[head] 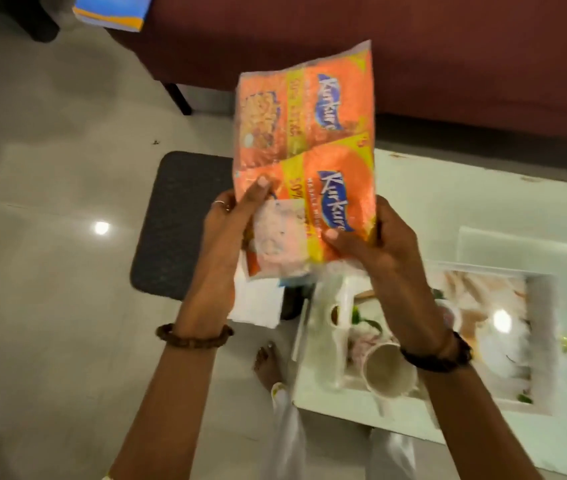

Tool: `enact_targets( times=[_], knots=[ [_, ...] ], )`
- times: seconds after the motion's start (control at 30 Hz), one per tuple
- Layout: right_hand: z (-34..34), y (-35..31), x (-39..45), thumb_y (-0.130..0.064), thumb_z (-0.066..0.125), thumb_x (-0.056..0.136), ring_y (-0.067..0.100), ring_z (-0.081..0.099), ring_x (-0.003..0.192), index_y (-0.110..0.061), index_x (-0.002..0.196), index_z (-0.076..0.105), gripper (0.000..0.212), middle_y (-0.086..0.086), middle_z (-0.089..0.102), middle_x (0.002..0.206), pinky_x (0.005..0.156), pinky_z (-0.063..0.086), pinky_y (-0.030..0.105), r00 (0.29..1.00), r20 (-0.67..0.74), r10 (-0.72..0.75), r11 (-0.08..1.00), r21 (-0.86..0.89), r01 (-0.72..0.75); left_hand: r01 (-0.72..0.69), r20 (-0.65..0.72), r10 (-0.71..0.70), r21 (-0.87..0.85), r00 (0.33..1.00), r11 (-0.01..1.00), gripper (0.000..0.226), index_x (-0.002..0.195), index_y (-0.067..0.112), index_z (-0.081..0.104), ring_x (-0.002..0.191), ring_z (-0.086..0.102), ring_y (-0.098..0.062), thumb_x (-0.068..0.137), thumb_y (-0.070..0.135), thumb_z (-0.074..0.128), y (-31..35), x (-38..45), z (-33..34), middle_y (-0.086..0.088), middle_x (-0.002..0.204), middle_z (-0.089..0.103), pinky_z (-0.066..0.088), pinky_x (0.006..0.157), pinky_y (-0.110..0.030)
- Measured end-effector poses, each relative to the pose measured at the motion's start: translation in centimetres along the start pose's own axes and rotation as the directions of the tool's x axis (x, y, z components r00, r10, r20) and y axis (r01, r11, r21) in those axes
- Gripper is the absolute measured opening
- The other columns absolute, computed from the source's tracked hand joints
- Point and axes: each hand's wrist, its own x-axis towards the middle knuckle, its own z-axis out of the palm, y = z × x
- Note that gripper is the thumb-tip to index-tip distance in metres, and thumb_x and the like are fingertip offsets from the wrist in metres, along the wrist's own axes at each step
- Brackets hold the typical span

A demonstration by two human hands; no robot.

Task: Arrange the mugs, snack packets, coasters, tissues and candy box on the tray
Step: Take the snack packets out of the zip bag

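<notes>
A strip of two joined orange Kurkure snack packets (330, 119) stands upright in the air in front of me. My left hand (226, 230) grips its lower left edge and my right hand (375, 244) grips its lower right corner. Below my right wrist a white mug (387, 370) lies on its side on the printed tray (503, 341). Another white mug (332, 317) is blurred beside it, near the tray's left edge. White tissues (258, 306) lie at the table's left end under my hands.
The tray rests on a white low table (448, 202). A dark floor mat (178, 220) lies on the tiled floor to the left. A maroon sofa (413, 64) runs along the back. My bare foot (268, 365) stands by the table's near corner.
</notes>
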Motion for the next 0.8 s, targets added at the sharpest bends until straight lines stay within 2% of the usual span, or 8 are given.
enact_targets(
  times=[0.17, 0.33, 0.43, 0.57, 0.63, 0.7, 0.73, 0.8],
  knots=[
    [-11.9, -2.0, -5.4, -0.026, 0.064, 0.076, 0.016, 0.067, 0.096, -0.027, 0.111, 0.058, 0.036, -0.006, 0.07, 0.108, 0.075, 0.053, 0.027, 0.999, -0.043, 0.027, 0.998, -0.063, -0.029, 0.195, 0.26, -0.14, -0.201, 0.955, 0.96, 0.028, 0.1, 0.029, 0.069, 0.093, 0.071, -0.018, 0.072, 0.033, 0.065, -4.6, -3.4, 11.1, 0.0, 0.101, 0.075, 0.06, 0.073, -0.034],
    [-22.0, -1.9, -8.6, -0.046, 0.053, 0.081, 0.019, 0.064, 0.106, -0.02, 0.115, 0.06, 0.043, 0.003, 0.069, 0.113, 0.083, 0.055, 0.029, 0.987, -0.004, 0.163, 0.983, 0.087, -0.162, 0.458, 0.365, -0.374, -0.177, 0.852, 0.871, 0.04, 0.106, 0.018, 0.068, 0.083, 0.071, -0.023, 0.068, 0.031, 0.07, -10.2, -5.8, 18.7, -0.006, 0.094, 0.075, 0.057, 0.082, -0.04],
    [-26.1, -0.4, -8.5, -0.063, 0.045, 0.072, 0.026, 0.056, 0.117, -0.021, 0.121, 0.057, 0.066, 0.005, 0.064, 0.122, 0.097, 0.047, 0.044, 0.895, -0.022, 0.446, 0.856, 0.301, -0.42, 0.502, 0.415, -0.381, -0.235, 0.826, 0.833, 0.035, 0.094, 0.019, 0.074, 0.075, 0.072, -0.023, 0.061, 0.033, 0.077, -13.4, -6.9, 21.0, -0.006, 0.086, 0.076, 0.06, 0.068, -0.037],
    [-28.5, 1.5, -8.2, -0.05, 0.064, 0.067, 0.029, 0.058, 0.108, -0.015, 0.123, 0.056, 0.067, 0.012, 0.063, 0.116, 0.1, 0.045, 0.043, 0.814, 0.089, 0.573, 0.741, 0.369, -0.562, 0.513, 0.446, -0.385, -0.211, 0.808, 0.832, 0.072, 0.103, 0.017, 0.069, 0.077, 0.071, -0.023, 0.038, 0.038, 0.09, -16.1, -7.2, 22.4, -0.007, 0.09, 0.075, 0.06, 0.069, -0.037],
    [-29.3, 2.3, -8.2, -0.041, 0.073, 0.067, 0.023, 0.06, 0.081, -0.004, 0.12, 0.054, 0.067, 0.014, 0.06, 0.092, 0.08, 0.052, 0.028, 0.835, -0.089, 0.542, 0.815, 0.297, -0.498, 0.51, 0.419, -0.402, -0.186, 0.814, 0.84, 0.069, 0.107, 0.015, 0.066, 0.078, 0.071, -0.024, 0.045, 0.037, 0.087, -16.7, -6.7, 22.4, -0.008, 0.091, 0.075, 0.06, 0.071, -0.037],
    [-30.6, 3.2, -8.3, -0.029, 0.073, 0.075, 0.007, 0.056, 0.05, -0.008, 0.111, 0.052, 0.046, 0.005, 0.06, 0.073, 0.051, 0.047, 0.012, 0.824, -0.426, 0.374, 0.91, -0.001, -0.414, 0.496, 0.353, -0.425, -0.137, 0.833, 0.858, 0.046, 0.107, 0.015, 0.064, 0.076, 0.072, -0.024, 0.066, 0.033, 0.073, -16.8, -5.7, 22.2, -0.008, 0.088, 0.075, 0.06, 0.069, -0.036],
    [-31.3, 3.5, -8.3, -0.023, 0.07, 0.08, 0.002, 0.052, 0.041, -0.011, 0.11, 0.049, 0.039, 0.002, 0.063, 0.069, 0.045, 0.045, 0.012, 0.811, -0.536, 0.235, 0.916, -0.156, -0.369, 0.461, 0.297, -0.419, -0.085, 0.858, 0.883, 0.039, 0.111, 0.013, 0.062, 0.077, 0.072, -0.025, 0.075, 0.027, 0.065, -16.6, -5.3, 21.9, -0.009, 0.09, 0.075, 0.06, 0.069, -0.036],
    [-32.7, 4.0, -8.4, -0.018, 0.06, 0.087, 0.007, 0.054, 0.041, -0.011, 0.113, 0.042, 0.033, 0.006, 0.07, 0.073, 0.05, 0.051, 0.027, 0.812, -0.583, 0.026, 0.884, -0.366, -0.291, 0.34, 0.187, -0.348, 0.071, 0.919, 0.938, 0.039, 0.122, 0.01, 0.055, 0.086, 0.069, -0.028, 0.084, 0.014, 0.059, -16.5, -4.0, 21.6, -0.015, 0.103, 0.071, 0.058, 0.078, -0.039]
  ],
)
